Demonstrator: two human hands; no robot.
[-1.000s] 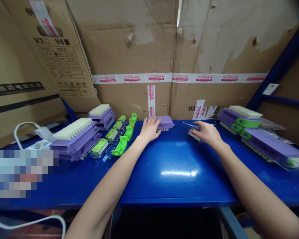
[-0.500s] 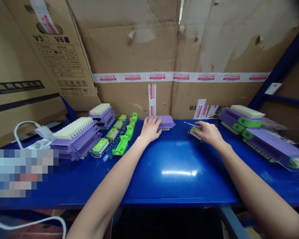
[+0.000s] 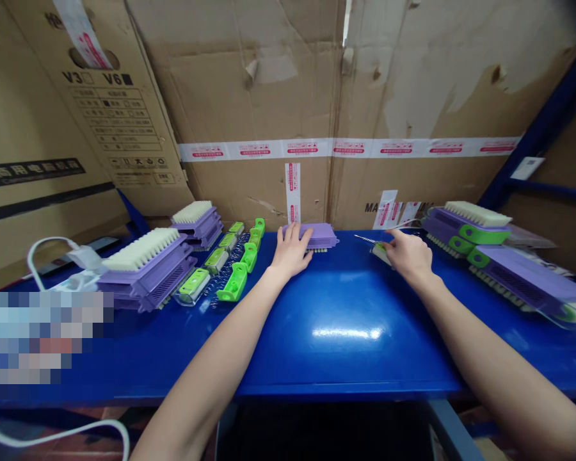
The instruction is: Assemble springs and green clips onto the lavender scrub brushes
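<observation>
My left hand (image 3: 292, 251) lies with spread fingers on the left end of a purple brush head (image 3: 320, 235), which rests bristles down at the back of the table. Farther right, my right hand (image 3: 410, 256) is closed, its thumb and fingers curled. Beside its fingertips sits a small green-and-cream part (image 3: 381, 251), partly covered by the hand. A thin metal rod (image 3: 365, 239) sticks out to the left there; its other end is hidden. What the right fingers grip cannot be made out.
On the blue table (image 3: 345, 365), stacked purple brushes (image 3: 148, 269) stand at left, with green-topped pieces (image 3: 193, 283), springs (image 3: 221, 266) and bright green brackets (image 3: 234, 282) in rows. More purple brushes (image 3: 523, 272) lie at right. A white cable (image 3: 52, 432) hangs front left. Cardboard (image 3: 249, 102) walls the back.
My right hand has shifted slightly right, and the small green-and-cream part beside it sits a little farther right, less of its green top showing. My left hand stays on the brush head.
</observation>
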